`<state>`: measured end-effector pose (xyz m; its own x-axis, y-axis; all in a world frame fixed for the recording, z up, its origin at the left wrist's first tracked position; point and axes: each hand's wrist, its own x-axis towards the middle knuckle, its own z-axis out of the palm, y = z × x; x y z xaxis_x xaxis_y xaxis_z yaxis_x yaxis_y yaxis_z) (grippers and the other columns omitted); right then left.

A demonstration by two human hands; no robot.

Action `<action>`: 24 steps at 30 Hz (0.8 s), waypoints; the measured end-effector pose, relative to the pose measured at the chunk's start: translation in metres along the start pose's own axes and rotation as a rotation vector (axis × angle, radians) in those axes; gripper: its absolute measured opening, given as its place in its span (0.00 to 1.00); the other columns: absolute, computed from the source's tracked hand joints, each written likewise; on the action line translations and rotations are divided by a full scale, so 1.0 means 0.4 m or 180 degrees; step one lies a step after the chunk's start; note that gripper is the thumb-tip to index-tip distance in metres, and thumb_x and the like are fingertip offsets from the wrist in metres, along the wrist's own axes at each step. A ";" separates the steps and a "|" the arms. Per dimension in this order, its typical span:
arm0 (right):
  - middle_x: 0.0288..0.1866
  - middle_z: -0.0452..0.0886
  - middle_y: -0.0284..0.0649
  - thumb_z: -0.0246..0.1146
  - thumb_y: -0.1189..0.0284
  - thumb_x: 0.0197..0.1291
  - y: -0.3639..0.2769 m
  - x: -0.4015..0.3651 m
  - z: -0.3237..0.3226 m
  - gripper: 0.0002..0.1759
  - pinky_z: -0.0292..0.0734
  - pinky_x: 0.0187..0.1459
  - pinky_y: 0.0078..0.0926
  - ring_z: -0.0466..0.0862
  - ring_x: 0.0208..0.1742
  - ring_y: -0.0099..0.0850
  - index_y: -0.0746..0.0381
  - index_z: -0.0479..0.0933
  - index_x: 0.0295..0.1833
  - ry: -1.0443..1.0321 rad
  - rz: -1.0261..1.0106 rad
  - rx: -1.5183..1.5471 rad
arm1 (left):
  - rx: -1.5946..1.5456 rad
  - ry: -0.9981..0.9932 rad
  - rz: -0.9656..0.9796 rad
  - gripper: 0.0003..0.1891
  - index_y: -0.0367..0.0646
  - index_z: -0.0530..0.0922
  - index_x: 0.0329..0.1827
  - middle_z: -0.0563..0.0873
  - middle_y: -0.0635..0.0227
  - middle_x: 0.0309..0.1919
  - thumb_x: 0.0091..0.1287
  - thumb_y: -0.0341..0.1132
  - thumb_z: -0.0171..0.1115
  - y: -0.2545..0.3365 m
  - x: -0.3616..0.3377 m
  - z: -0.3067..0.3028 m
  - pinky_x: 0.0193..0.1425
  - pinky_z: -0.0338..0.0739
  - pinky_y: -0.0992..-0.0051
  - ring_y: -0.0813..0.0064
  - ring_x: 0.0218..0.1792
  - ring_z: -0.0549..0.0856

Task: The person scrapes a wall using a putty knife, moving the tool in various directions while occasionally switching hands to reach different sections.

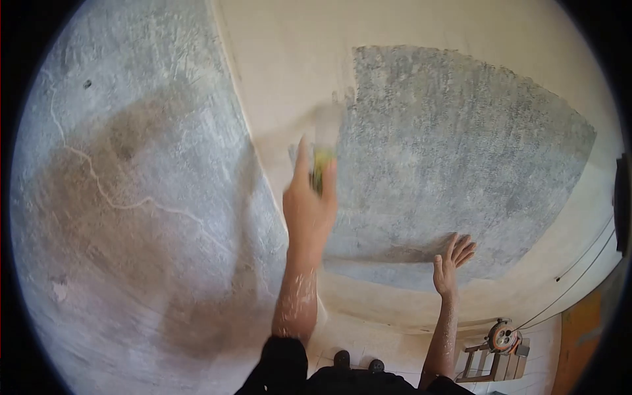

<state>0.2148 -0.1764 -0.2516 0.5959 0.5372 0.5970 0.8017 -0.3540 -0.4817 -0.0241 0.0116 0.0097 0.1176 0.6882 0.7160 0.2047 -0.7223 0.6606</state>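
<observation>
Head camera, looking along a wall from close up. The left hand [309,207] is raised with its fingers closed around the yellow-green handle of a tool [324,150]. The tool's pale head, just above the fingertips, is blurred, so its kind cannot be told. It meets the wall where the cream coat [296,59] borders a bare grey patch [461,151] (the patch spreads to the right of those fingers). The right hand [447,268] holds nothing, its fingers spread flat on the patch's lower edge. Both forearms are flecked with pale spatter. Far below the right fingers an orange cable reel [503,337] sits on a wooden stool [487,367].

Likely risks: spattered fingers could let the handle slip, and the bracing palm could smear any fresh coat beneath it.
</observation>
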 end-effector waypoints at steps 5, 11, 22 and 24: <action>0.84 0.23 0.51 0.38 0.45 0.76 -0.024 0.003 -0.012 0.42 0.13 0.75 0.57 0.17 0.81 0.55 0.59 0.37 0.83 0.0038 0.0119 -0.0058 | -0.1393 -0.1123 -0.1515 0.15 0.39 0.78 0.46 0.78 0.71 0.23 0.72 0.44 0.63 -0.173 -0.105 0.003 0.22 0.70 0.78 0.82 0.19 0.76; 0.84 0.23 0.50 0.36 0.44 0.75 -0.036 0.001 0.012 0.42 0.14 0.75 0.56 0.18 0.81 0.53 0.58 0.37 0.83 0.0247 0.0209 -0.0048 | -0.3213 -0.2369 -0.2503 0.18 0.42 0.73 0.51 0.72 0.77 0.20 0.75 0.49 0.58 -0.262 -0.147 0.024 0.16 0.63 0.82 0.85 0.16 0.71; 0.84 0.23 0.45 0.33 0.40 0.74 -0.069 0.000 0.029 0.43 0.17 0.77 0.54 0.18 0.82 0.46 0.55 0.36 0.83 0.0377 0.0528 -0.0042 | -0.6593 -0.3604 -0.2655 0.25 0.43 0.72 0.46 0.69 0.74 0.29 0.79 0.58 0.42 -0.202 -0.020 0.098 0.15 0.56 0.84 0.85 0.18 0.64; 0.84 0.23 0.45 0.33 0.40 0.74 -0.078 -0.004 0.027 0.43 0.17 0.77 0.54 0.19 0.82 0.46 0.55 0.36 0.83 0.0357 0.0571 0.0013 | -0.6830 -0.3585 -0.2858 0.25 0.44 0.72 0.43 0.69 0.75 0.29 0.78 0.59 0.42 -0.192 -0.027 0.111 0.14 0.55 0.83 0.85 0.18 0.64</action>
<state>0.1884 -0.1580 -0.2443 0.7308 0.3770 0.5690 0.6821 -0.4332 -0.5891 0.0020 0.0627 -0.0586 0.8915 -0.0047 0.4529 -0.1565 0.9352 0.3177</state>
